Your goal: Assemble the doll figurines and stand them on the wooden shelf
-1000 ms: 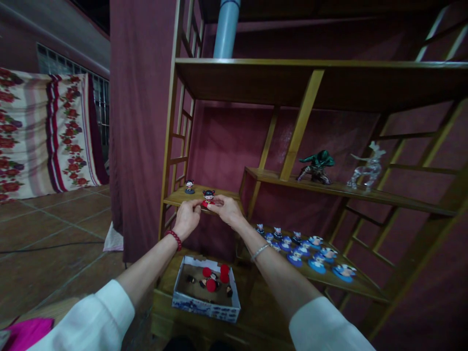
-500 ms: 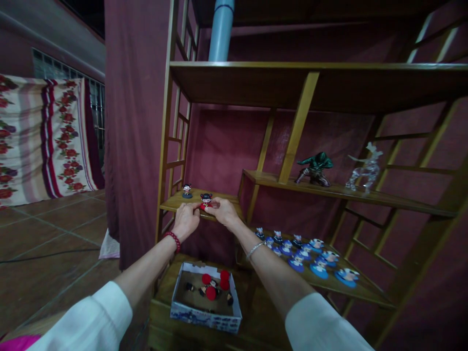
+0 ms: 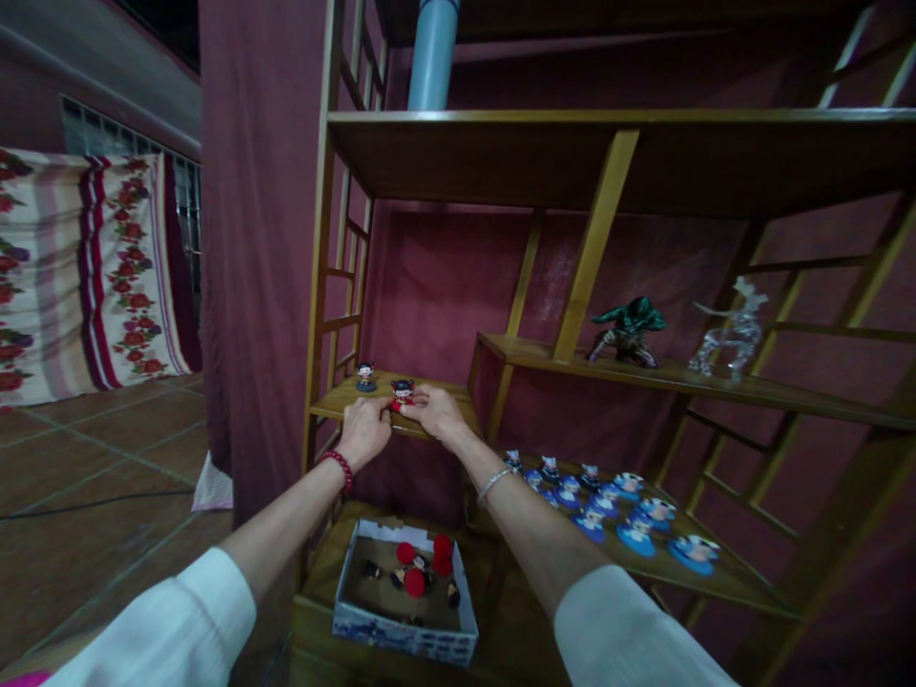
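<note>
Both my hands meet at a small figurine (image 3: 402, 392) with black hair buns and a red body, over the small left shelf (image 3: 458, 401). My left hand (image 3: 364, 429) pinches its left side, and my right hand (image 3: 436, 416) grips its right side. The fingers cover part of its base. Behind and left of it, a second figurine (image 3: 365, 377) on a dark base stands upright on the same shelf. Below my hands, an open cardboard box (image 3: 405, 641) holds several figurines with red round bases (image 3: 414, 582), lying on their sides or tipped over.
Several figurines on blue and purple bases (image 3: 635, 534) stand on the lower right shelf. A green-cloaked figure (image 3: 630, 329) and a clear deer-like ornament (image 3: 734, 329) occupy the middle shelf. A pale blue cylinder (image 3: 432, 57) stands on the upper shelf. A slanted wooden post (image 3: 597, 243) divides the unit.
My view has shifted slightly, so the right shelves and the box sit a little further right and lower. Both hands stay on the red figurine with hardly any movement.
</note>
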{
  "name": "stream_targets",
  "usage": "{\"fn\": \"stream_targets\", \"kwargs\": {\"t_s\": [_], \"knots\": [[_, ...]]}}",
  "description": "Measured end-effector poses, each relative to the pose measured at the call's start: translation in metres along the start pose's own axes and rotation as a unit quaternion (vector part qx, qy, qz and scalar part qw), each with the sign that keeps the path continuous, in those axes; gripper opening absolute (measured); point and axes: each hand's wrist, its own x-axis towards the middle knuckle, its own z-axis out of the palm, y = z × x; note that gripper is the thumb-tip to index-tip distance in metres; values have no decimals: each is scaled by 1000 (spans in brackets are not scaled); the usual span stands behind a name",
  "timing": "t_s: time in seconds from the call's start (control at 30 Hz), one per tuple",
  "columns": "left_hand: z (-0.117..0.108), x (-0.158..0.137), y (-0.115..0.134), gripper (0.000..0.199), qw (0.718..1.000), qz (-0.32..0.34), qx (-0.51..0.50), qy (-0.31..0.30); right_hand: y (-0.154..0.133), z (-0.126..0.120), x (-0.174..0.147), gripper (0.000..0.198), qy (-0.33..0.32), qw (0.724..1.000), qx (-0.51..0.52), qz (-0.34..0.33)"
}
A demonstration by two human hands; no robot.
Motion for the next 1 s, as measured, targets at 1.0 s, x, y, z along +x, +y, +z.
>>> {"fn": "stream_targets", "kwargs": {"t_s": [1.0], "knots": [[3, 23, -6, 35, 987, 3, 151, -49, 0, 11, 23, 30, -9, 998, -63, 8]]}}
